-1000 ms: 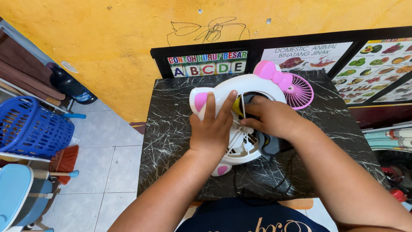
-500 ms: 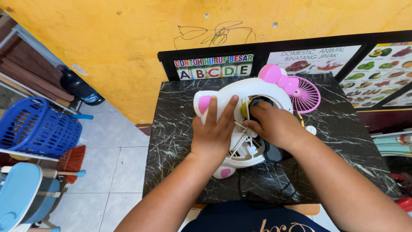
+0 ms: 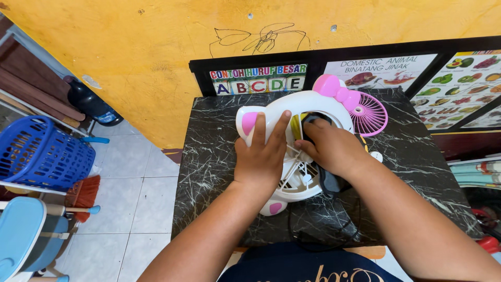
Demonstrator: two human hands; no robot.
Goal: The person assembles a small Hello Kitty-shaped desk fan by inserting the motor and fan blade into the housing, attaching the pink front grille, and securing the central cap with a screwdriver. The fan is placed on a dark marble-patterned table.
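Head view, near to far. Nearest: dark garment (image 3: 302, 266) at bottom edge, two bare forearms reaching forward over black marble-pattern worktop (image 3: 209, 172). Black cable (image 3: 323, 235) looped on worktop below the fan. Left hand (image 3: 261, 156) flat on white cat-shaped fan housing (image 3: 271, 112), fingers spread and pressing down, gripping nothing. Right hand (image 3: 331, 149) curled inside the housing opening, fingers on a black part (image 3: 311, 121) beside a yellow piece (image 3: 295, 125); grip hidden, cannot tell how tight. Pink bow (image 3: 336, 90) at top of housing. Pink grille (image 3: 369, 114) lying just right of housing. Beyond: picture charts (image 3: 386, 70) against yellow wall (image 3: 130, 47). Far left, on floor: blue basket (image 3: 39, 154), broom (image 3: 83, 196).
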